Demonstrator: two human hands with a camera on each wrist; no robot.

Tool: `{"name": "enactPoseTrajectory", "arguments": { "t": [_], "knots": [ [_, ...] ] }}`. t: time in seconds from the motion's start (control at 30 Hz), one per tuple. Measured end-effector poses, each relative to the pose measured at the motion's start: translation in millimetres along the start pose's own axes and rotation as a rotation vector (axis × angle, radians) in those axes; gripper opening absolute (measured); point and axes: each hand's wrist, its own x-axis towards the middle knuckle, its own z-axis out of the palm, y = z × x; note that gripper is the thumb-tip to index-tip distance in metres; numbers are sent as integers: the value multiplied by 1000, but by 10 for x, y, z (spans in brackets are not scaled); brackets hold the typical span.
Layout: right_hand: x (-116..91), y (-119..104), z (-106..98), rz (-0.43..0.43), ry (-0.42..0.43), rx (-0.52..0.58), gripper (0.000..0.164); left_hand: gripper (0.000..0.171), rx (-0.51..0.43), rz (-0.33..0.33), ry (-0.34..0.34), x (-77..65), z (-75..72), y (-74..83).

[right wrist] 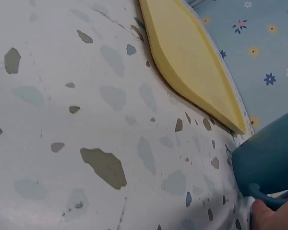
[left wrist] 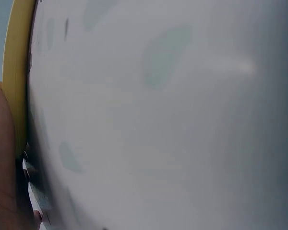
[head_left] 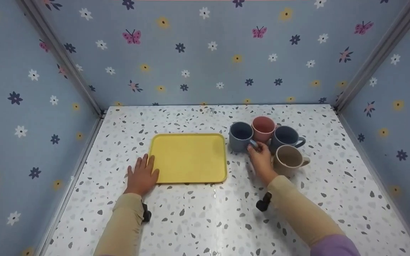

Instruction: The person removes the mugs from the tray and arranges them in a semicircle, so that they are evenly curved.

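Note:
A yellow rectangular tray (head_left: 189, 158) lies flat on the speckled table. My left hand (head_left: 142, 176) rests at its left edge with fingers extended, fingertips touching the rim. To the right of the tray, my right hand (head_left: 262, 160) pinches the handle of a blue mug (head_left: 240, 138), which stands upright on the table. In the right wrist view that mug (right wrist: 266, 155) shows at the lower right, with part of the hand at its handle. Close behind and beside it are a pink mug (head_left: 263, 128), a second blue mug (head_left: 286, 137) and a beige mug (head_left: 289, 160).
The white speckled table (head_left: 198, 220) is enclosed by blue flowered panels (head_left: 205, 53) at the back and both sides. The mugs stand clustered closely, the beige one beside my right wrist. Both wrists carry a small black device (head_left: 264, 202).

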Motion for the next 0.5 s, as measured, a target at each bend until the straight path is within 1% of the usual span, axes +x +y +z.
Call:
{"name": "enactPoseTrajectory", "arguments": {
  "t": [0.1, 0.23, 0.33, 0.4, 0.5],
  "knots": [
    [-92, -57, 44, 87, -9, -6, 70, 65, -20, -7, 2, -23, 13, -7],
    [-214, -175, 99, 250, -46, -47, 83, 63, -90, -28, 26, -31, 9, -42],
    [-300, -301, 93, 344, -126, -86, 85, 65, -173, -62, 46, 0, -44, -42],
    [-355, -424, 77, 383, -186, -107, 84, 67, -218, -82, 54, 36, -105, -34],
    [-424, -670, 45, 404, -285, -160, 81, 70, -225, -106, 55, 90, -217, -27]
  ]
}}
